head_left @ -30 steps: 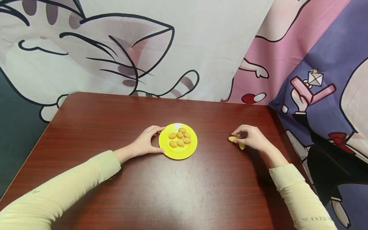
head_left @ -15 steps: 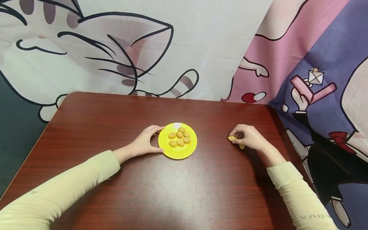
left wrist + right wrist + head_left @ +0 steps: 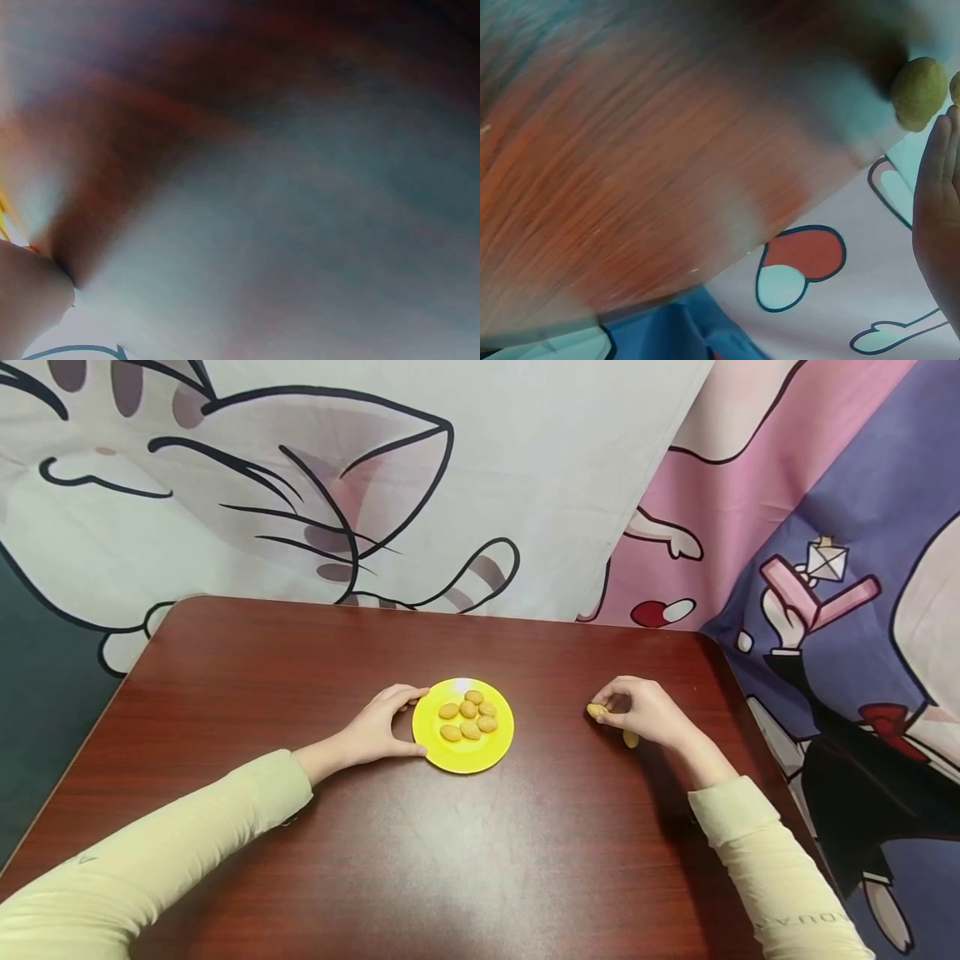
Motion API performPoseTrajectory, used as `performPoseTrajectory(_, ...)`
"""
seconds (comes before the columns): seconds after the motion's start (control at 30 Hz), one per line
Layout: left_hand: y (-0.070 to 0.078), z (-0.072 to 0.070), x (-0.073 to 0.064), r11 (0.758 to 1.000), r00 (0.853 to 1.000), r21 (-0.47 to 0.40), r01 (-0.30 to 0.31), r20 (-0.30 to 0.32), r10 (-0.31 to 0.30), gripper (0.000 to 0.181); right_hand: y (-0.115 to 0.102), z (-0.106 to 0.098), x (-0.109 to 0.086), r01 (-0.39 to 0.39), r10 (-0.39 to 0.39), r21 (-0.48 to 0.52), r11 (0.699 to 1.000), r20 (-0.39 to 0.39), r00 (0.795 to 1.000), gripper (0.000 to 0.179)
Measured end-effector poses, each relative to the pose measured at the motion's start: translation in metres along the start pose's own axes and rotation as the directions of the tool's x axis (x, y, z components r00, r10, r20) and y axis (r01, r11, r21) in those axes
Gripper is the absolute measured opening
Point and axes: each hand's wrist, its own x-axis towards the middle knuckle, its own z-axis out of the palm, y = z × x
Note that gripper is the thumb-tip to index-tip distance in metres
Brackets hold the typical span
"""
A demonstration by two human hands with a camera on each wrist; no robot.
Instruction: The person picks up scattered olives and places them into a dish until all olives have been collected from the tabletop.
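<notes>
Several small oval yellow-brown pieces lie grouped on a round yellow plate at the middle of the table. My left hand holds the plate's left side, thumb at the near rim and forefinger at the far rim. To the right, my right hand pinches an oval piece between thumb and fingertips, low over the table. A second loose piece lies under that hand, partly covered by it. The right wrist view has one oval piece beside the fingers and another at the fingertips.
The dark red-brown wooden table runs back to a white cloth printed with a cartoon cat. Pink and purple printed cloth hangs along the right side. The left wrist view is mostly blurred table.
The right hand has moved slightly left and away from the body with the oval piece between its fingers, leaving the other loose piece behind. The left hand and plate have stayed in place.
</notes>
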Motion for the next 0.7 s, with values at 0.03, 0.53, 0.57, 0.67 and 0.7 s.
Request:
performPoseTrajectory(0.03,0.0,0.0,0.0,1.0,1.0,0.0,0.0,0.0,0.0,0.093,-0.002,0.001,0.002,0.0,0.0,0.001,1.0,-0.006,1.0,0.017)
performPoseTrajectory(0.53,0.0,0.0,0.0,1.0,1.0,-0.004,0.006,0.002,-0.006,0.093,-0.051,0.018,0.04,0.142,-0.139,0.103,0.984,-0.037,0.99,0.022)
performPoseTrajectory(0.57,0.0,0.0,0.0,1.0,1.0,-0.003,0.006,0.002,-0.006,0.093,-0.056,0.019,0.044,0.146,-0.144,0.111,0.983,-0.031,0.989,0.022)
performPoseTrajectory(0.67,0.0,0.0,0.0,1.0,1.0,-0.002,0.011,0.004,-0.011,0.094,-0.071,0.026,0.054,0.159,-0.158,0.137,0.978,-0.019,0.987,0.022)
performPoseTrajectory(0.7,0.0,0.0,-0.001,1.0,1.0,-0.002,0.013,0.003,-0.013,0.094,-0.075,0.029,0.057,0.162,-0.161,0.145,0.976,-0.016,0.987,0.022)
